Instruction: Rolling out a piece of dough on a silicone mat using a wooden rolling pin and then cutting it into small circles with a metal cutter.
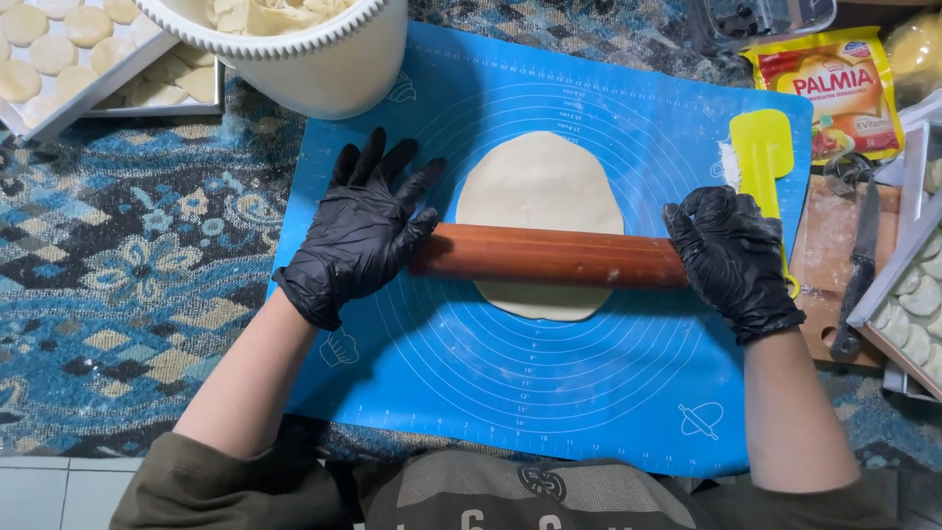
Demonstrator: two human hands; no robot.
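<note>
Wooden rolling pin [549, 255] lying crosswise over a flat round of pale dough [540, 196], roughly in the middle of a blue silicone baking mat [510, 393] with printed circles on it. Dough poking out both above and below the pin, more of it on the far side.

Left hand [361, 231] in a black glove, fingers spread flat and open, palm pressing on the left end of the pin, not gripping anything. Right hand [731, 257], also black-gloved, resting over the right end with fingers curled down on it, loosely, more pressing than clutching.

Yellow spatula [763, 157] sitting on the mat's right edge, just beside the right hand, partly tucked under it. Little smear of flour next to its blade.

Further out: big white bowl [324, 69] with dough scraps at the top edge of the mat. Tray of small round dough pieces [59, 49] up in the far left corner. On the right, a yellow and red packet [844, 93], a wooden board [834, 255] with a dark knife [863, 265] on it, and another tray with folded dough pieces [913, 294]. All of it on a blue patterned cloth [128, 285] covering the table.
</note>
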